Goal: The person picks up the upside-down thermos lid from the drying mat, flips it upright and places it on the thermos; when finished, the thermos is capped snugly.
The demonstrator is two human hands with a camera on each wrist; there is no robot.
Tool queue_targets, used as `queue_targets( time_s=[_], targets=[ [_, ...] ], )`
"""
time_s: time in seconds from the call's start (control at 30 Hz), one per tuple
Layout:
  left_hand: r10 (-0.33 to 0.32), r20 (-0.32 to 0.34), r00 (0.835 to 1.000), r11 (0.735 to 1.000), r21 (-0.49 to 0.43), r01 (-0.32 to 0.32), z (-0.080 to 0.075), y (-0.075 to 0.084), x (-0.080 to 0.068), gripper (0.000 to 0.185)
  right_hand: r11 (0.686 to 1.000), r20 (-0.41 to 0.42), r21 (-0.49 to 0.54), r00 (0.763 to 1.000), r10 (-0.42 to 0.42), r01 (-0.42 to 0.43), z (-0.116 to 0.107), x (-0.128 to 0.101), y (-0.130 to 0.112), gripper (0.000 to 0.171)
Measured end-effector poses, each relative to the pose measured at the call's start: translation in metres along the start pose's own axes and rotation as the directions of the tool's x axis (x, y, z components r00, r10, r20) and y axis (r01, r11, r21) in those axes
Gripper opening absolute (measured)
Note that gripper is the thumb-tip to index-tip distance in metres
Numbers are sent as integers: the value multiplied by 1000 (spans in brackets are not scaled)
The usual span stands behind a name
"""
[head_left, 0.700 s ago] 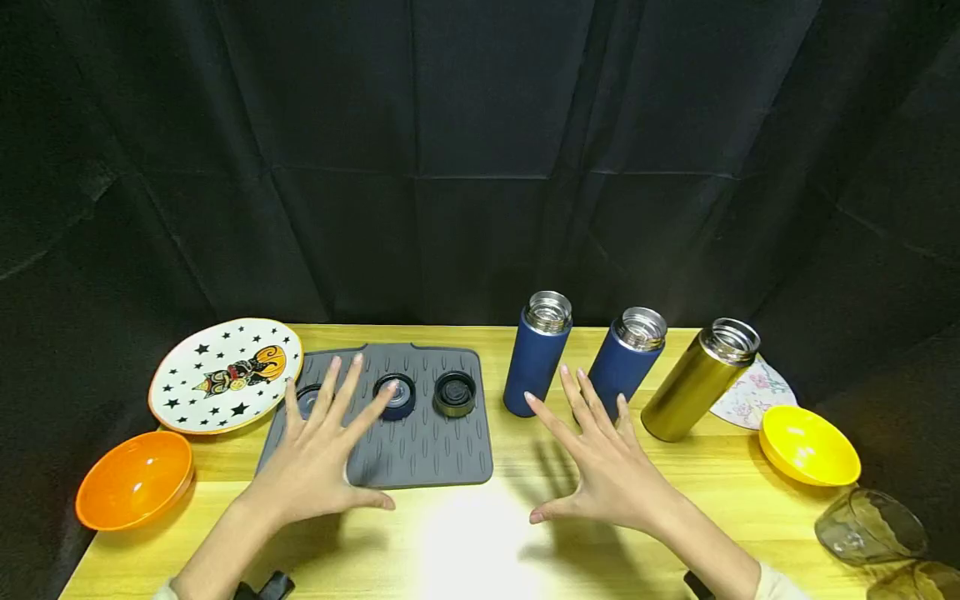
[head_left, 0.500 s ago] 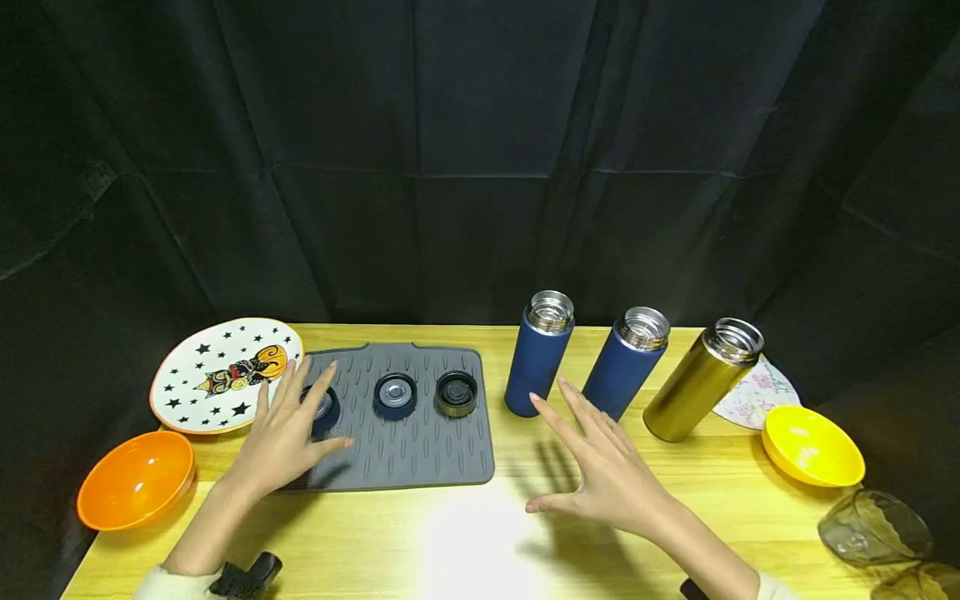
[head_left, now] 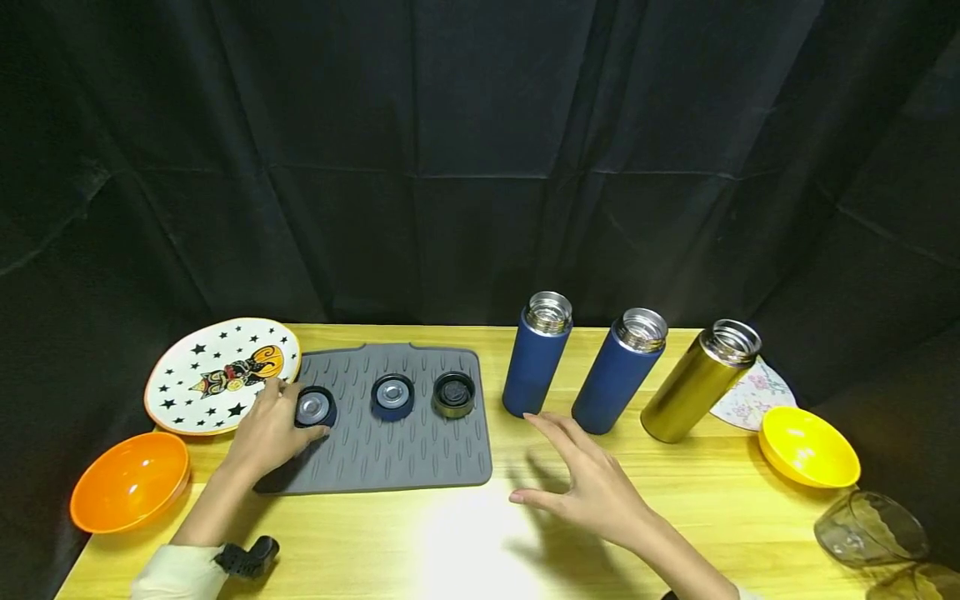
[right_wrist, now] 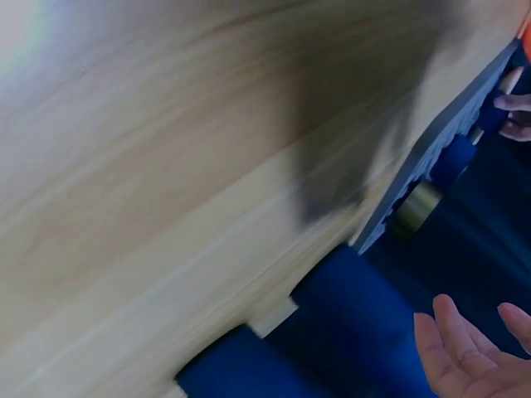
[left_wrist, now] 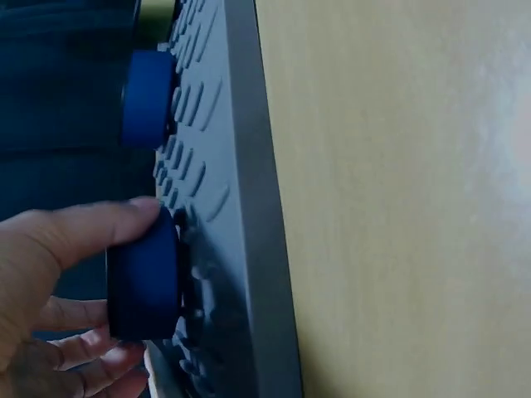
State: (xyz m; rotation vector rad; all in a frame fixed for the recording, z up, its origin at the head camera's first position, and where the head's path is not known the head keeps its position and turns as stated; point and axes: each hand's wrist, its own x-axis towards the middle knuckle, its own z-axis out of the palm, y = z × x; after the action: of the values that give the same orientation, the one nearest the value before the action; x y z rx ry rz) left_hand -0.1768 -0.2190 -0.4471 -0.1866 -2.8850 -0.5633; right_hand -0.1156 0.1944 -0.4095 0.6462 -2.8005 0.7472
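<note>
No readable text, labels, brands or nos. anywhere. Only printed decoration: black stars and a cartoon figure on the plate at far left, floral pattern on the cloth at far right. Flasks, lids and bowls carry no visible markings.

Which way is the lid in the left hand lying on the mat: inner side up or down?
Inner side up. The blue lid shows its grey inner disc in the head view, sitting flat on the mat, with the left hand gripping it.
</note>
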Motion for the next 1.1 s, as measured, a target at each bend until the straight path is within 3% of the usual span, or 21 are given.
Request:
queue_targets(
  time_s=[0.17,0.27,0.33,0.43,0.53,0.6,0.67,0.73,0.8,0.93,1.03,1.1],
  targets=[
    [-4,-66,998,995,-102,-3,-6,21,-11,69,993,33,118,999,25,-28,4,1,-11,81],
    [1,-97,995,978,-208,-22,-12,50,-24,68,965,88,256,995,41,-62,6,3,-23,73],
    [24,-127,992,961,-270,-58,-17,72,-34,70,927,137,365,990,40,-88,7,6,-33,67],
    [96,-184,978,935,-321,-152,-23,103,-48,74,855,216,501,976,24,-132,9,10,-49,61],
    [193,-248,949,908,-322,-269,-27,126,-59,76,762,292,615,956,15,-200,11,13,-65,58],
    [258,-283,924,889,-305,-342,-29,137,-65,76,663,334,705,943,3,-252,12,15,-73,58],
    [306,-310,900,873,-287,-395,-30,144,-69,76,543,378,776,926,5,-320,13,16,-79,60],
    [333,-321,886,865,-270,-423,-30,150,-73,76,431,409,823,913,1,-369,14,16,-82,62],
    [348,-328,878,861,-260,-438,-29,154,-77,77,363,422,846,906,-7,-391,15,16,-85,60],
    [376,-338,863,843,-262,-470,-27,160,-82,78,303,418,871,908,-42,-387,16,16,-89,52],
    [403,-350,846,822,-268,-502,-25,164,-85,79,285,400,884,915,-53,-370,17,14,-92,46],
    [411,-343,845,820,-267,-507,-25,166,-86,79,282,389,889,920,-46,-362,16,13,-93,43]
  ],
)
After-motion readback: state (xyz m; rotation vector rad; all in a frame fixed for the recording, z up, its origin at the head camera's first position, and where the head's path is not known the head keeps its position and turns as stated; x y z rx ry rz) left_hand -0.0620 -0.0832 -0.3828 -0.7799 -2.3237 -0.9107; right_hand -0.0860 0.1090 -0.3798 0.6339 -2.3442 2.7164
